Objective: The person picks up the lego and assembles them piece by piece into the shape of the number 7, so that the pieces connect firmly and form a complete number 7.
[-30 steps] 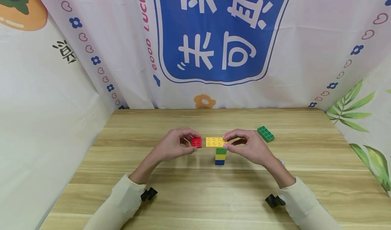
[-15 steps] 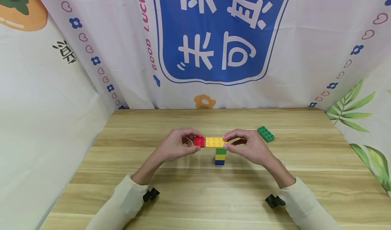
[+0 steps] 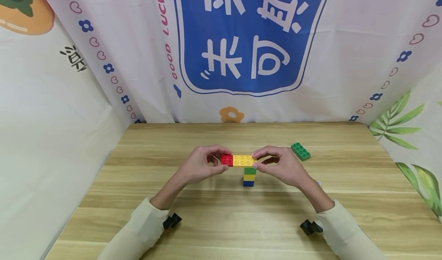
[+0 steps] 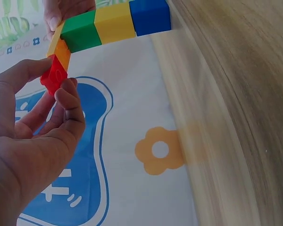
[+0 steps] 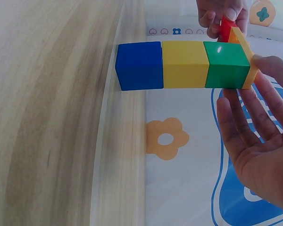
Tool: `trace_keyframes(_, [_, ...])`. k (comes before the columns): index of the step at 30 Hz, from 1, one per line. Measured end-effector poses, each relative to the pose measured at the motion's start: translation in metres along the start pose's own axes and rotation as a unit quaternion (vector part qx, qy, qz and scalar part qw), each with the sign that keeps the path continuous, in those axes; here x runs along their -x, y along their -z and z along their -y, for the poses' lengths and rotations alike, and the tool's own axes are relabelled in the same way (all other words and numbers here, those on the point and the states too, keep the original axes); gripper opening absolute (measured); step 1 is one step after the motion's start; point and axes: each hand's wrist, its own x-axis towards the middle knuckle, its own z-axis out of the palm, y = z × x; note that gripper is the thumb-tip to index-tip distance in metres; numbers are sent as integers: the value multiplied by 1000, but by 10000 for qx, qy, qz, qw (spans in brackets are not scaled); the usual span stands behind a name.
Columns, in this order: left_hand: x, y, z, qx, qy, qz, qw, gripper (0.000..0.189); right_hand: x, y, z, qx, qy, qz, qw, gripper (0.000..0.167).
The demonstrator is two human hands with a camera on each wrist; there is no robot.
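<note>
A stack of blue brick (image 5: 139,66), yellow brick (image 5: 185,65) and green brick (image 5: 227,65) stands upright on the table. On its top lies a flat yellow building plate (image 3: 243,160), jutting out leftward. My right hand (image 3: 281,164) pinches the plate's right end above the stack between thumb and fingertips. With thumb and fingertips my left hand (image 3: 203,164) pinches a small red brick (image 3: 226,160). The red brick sits against the plate's left end, off the table. Whether the two are joined cannot be told.
On the wooden table (image 3: 221,221), a loose green brick (image 3: 300,151) lies behind and right of my right hand. A small pale thing (image 3: 319,183) is partly hidden by the right wrist. A printed curtain (image 3: 145,60) hangs behind the table's back edge.
My left hand has moved right with the red brick, closing the gap to the yellow plate. My right hand, the plate and the stack have stayed in place.
</note>
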Motion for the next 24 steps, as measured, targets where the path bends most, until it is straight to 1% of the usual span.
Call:
trace_keyframes(7, [-1, -5, 4, 199, -145, -110, 9996, 37, 0, 0, -1, -22, 4, 7, 10000, 18])
trace_keyframes(14, [-1, -10, 4, 321, -136, -302, 9989, 40, 0, 0, -2, 3, 30, 6, 10000, 18])
trace_keyframes(18, [-2, -13, 4, 357, -180, -416, 9983, 41, 0, 0, -2, 1, 33, 0, 10000, 18])
trace_keyframes(24, [-3, -16, 6, 489, -162, -502, 9974, 43, 0, 0, 0, -27, 29, -3, 10000, 18])
